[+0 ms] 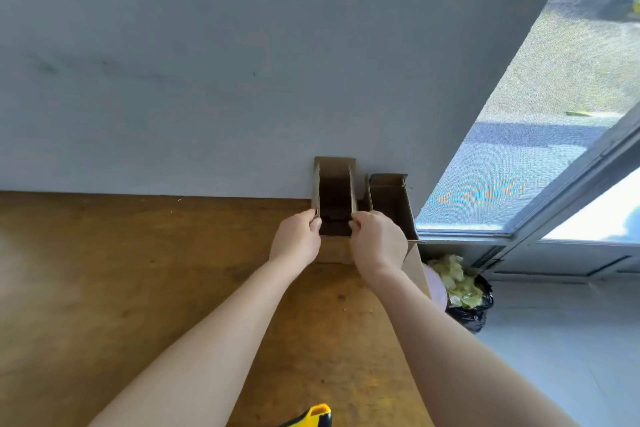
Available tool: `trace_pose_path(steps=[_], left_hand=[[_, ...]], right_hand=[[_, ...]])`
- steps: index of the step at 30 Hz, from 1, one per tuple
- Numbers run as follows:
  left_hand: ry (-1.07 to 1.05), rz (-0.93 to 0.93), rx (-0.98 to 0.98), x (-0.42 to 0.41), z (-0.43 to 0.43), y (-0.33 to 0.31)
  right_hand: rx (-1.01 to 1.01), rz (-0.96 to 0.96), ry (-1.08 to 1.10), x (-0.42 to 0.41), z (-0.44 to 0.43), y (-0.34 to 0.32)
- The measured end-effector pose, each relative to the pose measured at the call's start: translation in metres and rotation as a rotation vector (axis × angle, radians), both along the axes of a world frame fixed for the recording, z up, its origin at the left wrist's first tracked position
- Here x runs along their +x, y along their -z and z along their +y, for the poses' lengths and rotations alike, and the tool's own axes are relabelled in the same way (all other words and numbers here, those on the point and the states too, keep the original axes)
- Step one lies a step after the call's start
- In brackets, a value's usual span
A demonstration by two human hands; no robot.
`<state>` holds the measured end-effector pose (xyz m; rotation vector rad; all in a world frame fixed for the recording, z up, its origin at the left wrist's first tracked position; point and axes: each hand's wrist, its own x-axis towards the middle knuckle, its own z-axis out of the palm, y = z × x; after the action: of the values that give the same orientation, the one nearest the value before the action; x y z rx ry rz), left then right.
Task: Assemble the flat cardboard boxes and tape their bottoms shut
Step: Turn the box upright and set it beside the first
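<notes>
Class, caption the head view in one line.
Both hands, left and right, grip an open cardboard box against the wall.

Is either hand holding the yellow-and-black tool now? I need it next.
No: the yellow-and-black tool lies alone while both hands pinch the open brown cardboard box.

No text, label, brand, number or sign can be read anywhere. The two cardboard boxes (335,204) show only plain brown faces, and the yellow-and-black tool (311,418) at the near edge of the counter (104,288) carries no legible marking.
</notes>
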<state>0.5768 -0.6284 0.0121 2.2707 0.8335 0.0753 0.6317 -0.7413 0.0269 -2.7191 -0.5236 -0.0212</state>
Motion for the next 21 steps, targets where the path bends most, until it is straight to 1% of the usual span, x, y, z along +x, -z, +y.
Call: trace_pose_path(steps=[4, 9, 11, 14, 16, 21], left_hand=[[0.075, 0.049, 0.011, -0.004, 0.002, -0.001], [0.146, 0.096, 0.108, -0.028, 0.002, -0.014], [0.165, 0.12, 0.161, -0.047, 0.004, -0.02], [0.157, 0.174, 0.259, -0.085, 0.014, -0.027], [0.119, 0.196, 0.303, -0.115, 0.022, -0.033], [0.0, 0.229, 0.403, -0.194, 0.04, -0.051]], right_hand=[[0.004, 0.022, -0.026, -0.002, -0.003, 0.0], [0.072, 0.136, -0.074, -0.009, -0.009, -0.003], [0.053, 0.135, -0.081, -0.016, -0.016, -0.007], [0.018, 0.084, -0.085, -0.032, -0.024, -0.015], [0.012, 0.054, -0.15, -0.048, -0.024, -0.02], [-0.061, 0.014, -0.4, -0.103, 0.001, -0.034]])
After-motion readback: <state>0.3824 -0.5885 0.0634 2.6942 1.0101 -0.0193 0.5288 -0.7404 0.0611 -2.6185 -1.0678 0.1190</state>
